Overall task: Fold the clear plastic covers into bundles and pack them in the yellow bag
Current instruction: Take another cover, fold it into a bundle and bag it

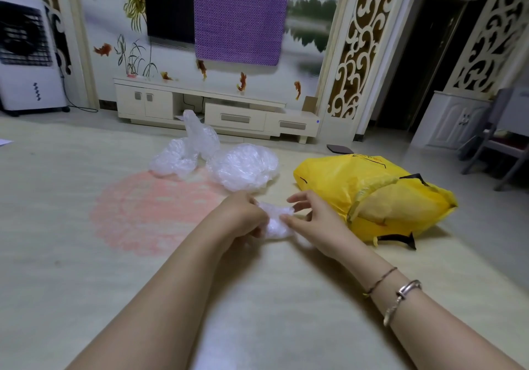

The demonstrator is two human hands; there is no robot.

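A small scrunched clear plastic cover [275, 220] is held between both hands above the floor. My left hand [240, 217] grips its left side with closed fingers. My right hand [314, 220] pinches its right side with thumb and lower fingers, the upper fingers spread. Behind the hands lie more clear plastic covers: a round one [243, 166], a flatter one [174, 160] to its left, and one standing up [200, 132] behind them. The yellow bag [372, 195] lies on the floor to the right of my hands, its mouth with black handles facing me.
A pale floor with a pink round pattern [148, 212] spreads left of the hands. A cream TV cabinet [214, 109] runs along the far wall. A white air cooler [28, 51] stands far left. A grey chair [498, 143] stands far right.
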